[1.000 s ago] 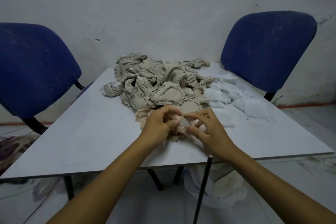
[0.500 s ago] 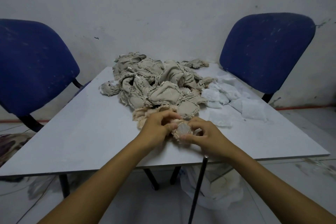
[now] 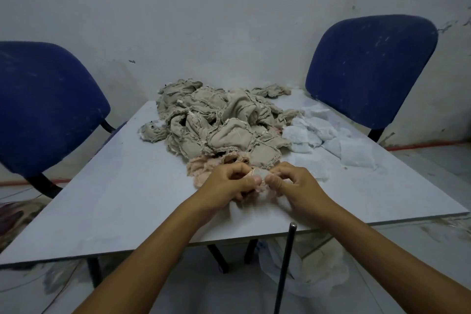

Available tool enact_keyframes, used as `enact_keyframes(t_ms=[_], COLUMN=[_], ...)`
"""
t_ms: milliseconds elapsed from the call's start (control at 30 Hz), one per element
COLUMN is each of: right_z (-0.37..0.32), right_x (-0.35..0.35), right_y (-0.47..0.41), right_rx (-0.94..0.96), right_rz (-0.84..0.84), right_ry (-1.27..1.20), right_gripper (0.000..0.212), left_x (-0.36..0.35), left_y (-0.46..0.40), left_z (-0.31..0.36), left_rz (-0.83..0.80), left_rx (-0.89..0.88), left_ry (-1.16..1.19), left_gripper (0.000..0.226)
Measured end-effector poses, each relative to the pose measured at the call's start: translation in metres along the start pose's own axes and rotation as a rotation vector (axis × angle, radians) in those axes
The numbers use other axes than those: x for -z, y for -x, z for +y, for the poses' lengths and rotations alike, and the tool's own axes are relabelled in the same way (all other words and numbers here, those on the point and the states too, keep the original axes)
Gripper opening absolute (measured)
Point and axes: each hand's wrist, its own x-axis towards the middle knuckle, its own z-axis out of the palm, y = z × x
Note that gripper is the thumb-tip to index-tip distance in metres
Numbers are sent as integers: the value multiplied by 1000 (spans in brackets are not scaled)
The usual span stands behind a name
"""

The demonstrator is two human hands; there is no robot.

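Cloth scrap sits right at the near middle of the table, and both hands are on it: the left hand curls in and pinches its left end, while the right hand pinches the right end, thumbs almost meeting. Just beyond the knuckles, the beige cloth heap sprawls toward the far edge, touching the scrap's frayed fringe. White pieces lie to its right. A blue left chair and right chair flank the far corners, and a dark rod stands at the near edge.
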Motion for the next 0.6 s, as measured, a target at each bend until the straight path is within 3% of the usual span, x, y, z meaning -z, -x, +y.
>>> enact_keyframes(t_ms=[167,300,600], right_z=[1,1,2], right_x=[-1,-1,5], right_y=[3,2,3], right_rx=[-20,-35,-20], right_rz=[108,141,-97], right_ry=[-19,-47,-218], right_gripper=[54,50,21], left_x=[-10,-14,-7], left_y=[3,4,-7], left_z=[3,6,-4], left_rz=[-89,-72,217], left_rx=[-43,-45,-61], left_ry=[-28,-54,-40], left_gripper=[10,14,10])
